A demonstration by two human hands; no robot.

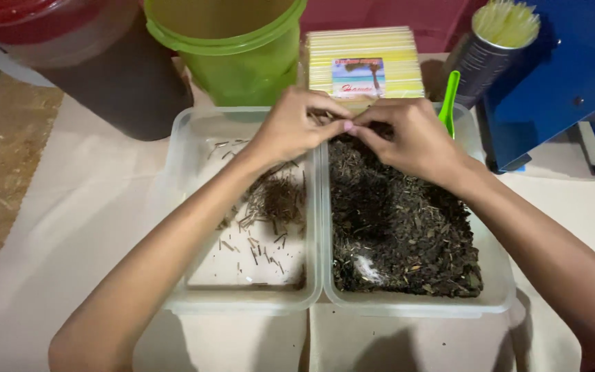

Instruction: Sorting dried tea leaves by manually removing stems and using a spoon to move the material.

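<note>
Two clear plastic tubs stand side by side on a pale cloth. The left tub (180,207) holds a small scatter of thin brown stems (273,203). The right tub (497,289) is nearly full of dark dried leaf bits (397,227). My left hand (290,127) and my right hand (408,138) meet fingertip to fingertip above the far end of the wall between the tubs, pinching something small that I cannot make out. A green scoop handle (450,100) sticks up from the right tub just beyond my right hand.
Behind the tubs stand a green bucket (232,48), a dark container with a red lid (105,62), a pack of yellow straws (365,65), a metal can of straws (494,41) and a blue machine (566,76). Bare wood (1,172) shows at left.
</note>
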